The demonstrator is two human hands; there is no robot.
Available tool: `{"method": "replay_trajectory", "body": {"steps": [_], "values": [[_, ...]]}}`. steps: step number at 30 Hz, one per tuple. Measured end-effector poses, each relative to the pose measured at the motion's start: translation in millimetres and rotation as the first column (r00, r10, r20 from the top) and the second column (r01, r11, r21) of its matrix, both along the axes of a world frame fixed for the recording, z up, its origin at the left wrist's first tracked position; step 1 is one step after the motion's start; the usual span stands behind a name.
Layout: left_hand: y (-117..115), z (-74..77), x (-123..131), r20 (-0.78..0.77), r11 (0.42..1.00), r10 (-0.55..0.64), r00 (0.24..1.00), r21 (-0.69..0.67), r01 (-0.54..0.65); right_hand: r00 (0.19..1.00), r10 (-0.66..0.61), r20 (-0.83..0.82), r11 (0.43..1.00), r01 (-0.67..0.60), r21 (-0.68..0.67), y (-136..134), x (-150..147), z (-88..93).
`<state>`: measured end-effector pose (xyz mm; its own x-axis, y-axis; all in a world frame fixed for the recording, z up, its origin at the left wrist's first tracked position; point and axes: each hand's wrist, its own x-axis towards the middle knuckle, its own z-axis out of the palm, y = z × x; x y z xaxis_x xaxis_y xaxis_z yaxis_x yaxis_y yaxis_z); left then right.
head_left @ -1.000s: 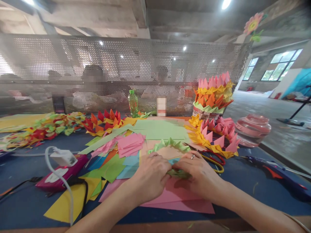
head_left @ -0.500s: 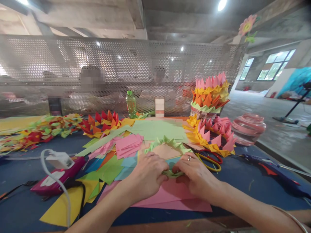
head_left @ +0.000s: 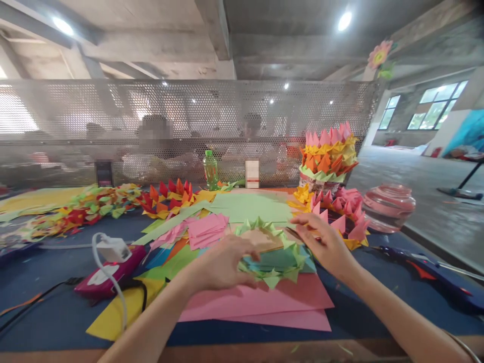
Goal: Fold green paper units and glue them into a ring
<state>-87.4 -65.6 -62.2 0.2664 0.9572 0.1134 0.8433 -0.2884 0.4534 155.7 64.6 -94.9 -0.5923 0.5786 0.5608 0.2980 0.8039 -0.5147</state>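
A ring of light green folded paper points (head_left: 271, 279) lies on stacked coloured sheets, its points turned outward. At its left side is my left hand (head_left: 230, 259), fingers apart and curved over the ring's edge; whether they touch it is hard to tell. My right hand (head_left: 321, 234) is raised at the ring's upper right, fingers spread, and holds nothing. Pink sheets (head_left: 257, 307) lie under the ring's near side. Part of the scissors is hidden behind my right hand.
Left are a pink power strip (head_left: 109, 275), small pink sheets (head_left: 207, 229) and a red-orange paper ring (head_left: 172, 196). A green-capped bottle (head_left: 210, 171) stands behind. Right are a tiered paper stack (head_left: 328, 156), a pink-tinted jar (head_left: 389, 209) and a glue gun (head_left: 427, 272).
Both hands have let go of the ring's near side. My right hand has moved up and right, my left slightly left. The ring now shows whole and the view has tilted up.
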Motion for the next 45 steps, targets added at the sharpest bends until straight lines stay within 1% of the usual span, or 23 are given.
{"method": "replay_trajectory", "body": {"steps": [2,3,4,5,6,8,12,14,17,21,24,27,31,33,35,39,42,43,45], "values": [[1.1,9.5,-10.6,0.151,0.994,0.104,0.983,0.007,-0.107,0.993,-0.116,-0.016,0.992,0.115,-0.053,15.9,7.3,-1.9],[2.6,12.4,-16.3,0.176,0.981,0.181,0.968,0.036,-0.19,0.989,-0.15,0.003,0.986,0.15,-0.076,21.7,10.1,-3.3],[4.4,13.7,-22.0,0.164,0.951,0.288,0.944,0.068,-0.302,0.984,-0.173,0.034,0.98,0.175,-0.095,25.5,12.2,-4.5],[6.3,13.7,-27.4,0.145,0.918,0.37,0.918,0.093,-0.385,0.98,-0.184,0.074,0.975,0.191,-0.111,27.2,13.4,-5.4],[8.1,12.5,-32.2,0.123,0.894,0.425,0.897,0.101,-0.437,0.975,-0.185,0.12,0.972,0.2,-0.123,27.0,13.8,-5.9],[10.5,8.1,-39.2,0.068,0.859,0.499,0.864,0.095,-0.503,0.962,-0.167,0.215,0.969,0.2,-0.145,22.8,12.4,-5.9],[11.7,-2.1,-41.7,-0.014,0.825,0.565,0.825,0.039,-0.564,0.926,-0.118,0.359,0.966,0.191,-0.176,14.4,5.7,-7.2],[13.9,-8.1,-41.2,-0.028,0.816,0.578,0.816,-0.011,-0.578,0.912,-0.093,0.4,0.965,0.181,-0.189,15.5,2.1,-10.0],[21.8,-20.3,-43.8,-0.026,0.815,0.566,0.824,-0.135,-0.563,0.894,-0.045,0.445,0.968,0.15,-0.204,22.2,-3.3,-14.6],[33.2,-35.8,-50.7,0.002,0.833,0.5,0.866,-0.274,-0.481,0.877,0.008,0.481,0.971,0.109,-0.214,29.8,-11.3,-15.3],[35.9,-39.0,-52.1,0.045,0.849,0.455,0.889,-0.324,-0.418,0.868,0.031,0.495,0.97,0.093,-0.225,30.9,-18.5,-10.1],[34.4,-33.3,-50.3,0.089,0.861,0.454,0.887,-0.299,-0.411,0.867,0.022,0.498,0.967,0.108,-0.231,31.4,-27.6,-1.9],[33.5,-23.3,-50.5,0.13,0.864,0.482,0.866,-0.236,-0.445,0.88,-0.011,0.475,0.965,0.133,-0.225,34.0,-43.4,7.8],[34.6,-22.8,-53.0,0.139,0.858,0.497,0.857,-0.229,-0.46,0.89,-0.014,0.457,0.966,0.13,-0.222,34.1,-50.4,8.7],[36.1,-25.6,-56.0,0.143,0.852,0.507,0.85,-0.236,-0.468,0.899,-0.008,0.438,0.967,0.119,-0.227,33.2,-53.8,6.3],[38.6,-31.8,-60.5,0.166,0.859,0.499,0.85,-0.224,-0.461,0.921,0.017,0.389,0.961,0.093,-0.261,34.8,-46.5,-1.6],[39.7,-33.3,-62.0,0.212,0.877,0.476,0.853,-0.179,-0.445,0.933,0.056,0.357,0.955,0.055,-0.293,42.5,-33.1,-0.1],[40.0,-33.8,-62.5,0.226,0.88,0.473,0.852,-0.167,-0.445,0.932,0.088,0.352,0.952,0.025,-0.305,45.5,-28.1,2.7],[40.8,-35.4,-64.1,0.237,0.876,0.482,0.843,-0.154,-0.457,0.915,0.194,0.355,0.939,-0.069,-0.336,50.2,-18.1,10.9]]}}
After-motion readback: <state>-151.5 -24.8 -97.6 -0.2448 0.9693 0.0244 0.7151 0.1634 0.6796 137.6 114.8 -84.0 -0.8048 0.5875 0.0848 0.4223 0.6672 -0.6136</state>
